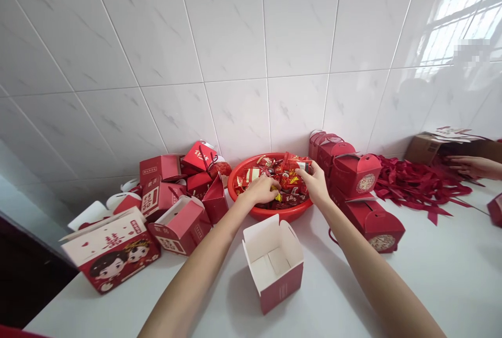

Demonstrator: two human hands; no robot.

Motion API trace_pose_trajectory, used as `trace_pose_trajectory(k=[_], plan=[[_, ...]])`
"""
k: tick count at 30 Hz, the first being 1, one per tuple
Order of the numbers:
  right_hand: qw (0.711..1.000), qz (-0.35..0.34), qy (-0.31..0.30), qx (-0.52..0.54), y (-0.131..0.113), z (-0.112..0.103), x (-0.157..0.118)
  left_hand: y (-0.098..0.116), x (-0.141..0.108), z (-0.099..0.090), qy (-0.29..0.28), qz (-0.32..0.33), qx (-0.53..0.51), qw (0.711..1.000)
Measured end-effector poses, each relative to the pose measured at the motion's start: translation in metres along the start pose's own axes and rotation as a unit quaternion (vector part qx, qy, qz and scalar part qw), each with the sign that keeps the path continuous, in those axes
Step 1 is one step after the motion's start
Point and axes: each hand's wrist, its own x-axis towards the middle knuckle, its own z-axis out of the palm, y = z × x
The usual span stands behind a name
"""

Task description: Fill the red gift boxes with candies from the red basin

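A red plastic basket [288,214] against the tiled wall holds many wrapped candies [293,177] in red, gold and yellow. My left hand [263,189] reaches into it, fingers curled down around a yellow-wrapped candy [278,197]. On the basket's right side my right hand [314,181] is closed on a red candy packet [303,166], thumb towards the middle. Between my forearms, in front of the basket, stands an open-topped red gift box [281,292] with a white inside. Its upper flaps are upright and nothing shows in it.
Open gift boxes [184,223] crowd the left, with a white-and-red box [113,249] showing two cartoon figures. Closed boxes [358,176] line up on the right. Beyond lie a heap of dark red ribbons [415,181], a cardboard box [425,149] and another person's hand [470,165].
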Motion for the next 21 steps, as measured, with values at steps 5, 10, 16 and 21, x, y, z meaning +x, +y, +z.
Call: trace_pose_trajectory(k=[5,10,16,21], plan=[[1.0,0.002,0.009,0.009,-0.001,0.0,-0.001,0.01,-0.002,-0.006,-0.022,-0.111,0.033,0.993],[1.0,0.002,0.011,0.009,0.0,0.0,0.0,0.01,-0.001,-0.008,-0.079,-0.127,0.06,0.987],[1.0,0.0,0.009,0.011,0.002,0.0,0.001,0.006,0.002,-0.007,-0.13,-0.06,0.126,0.982],[1.0,-0.003,0.008,0.005,0.003,-0.001,0.001,0.013,0.002,-0.01,-0.147,-0.116,0.128,0.974]])
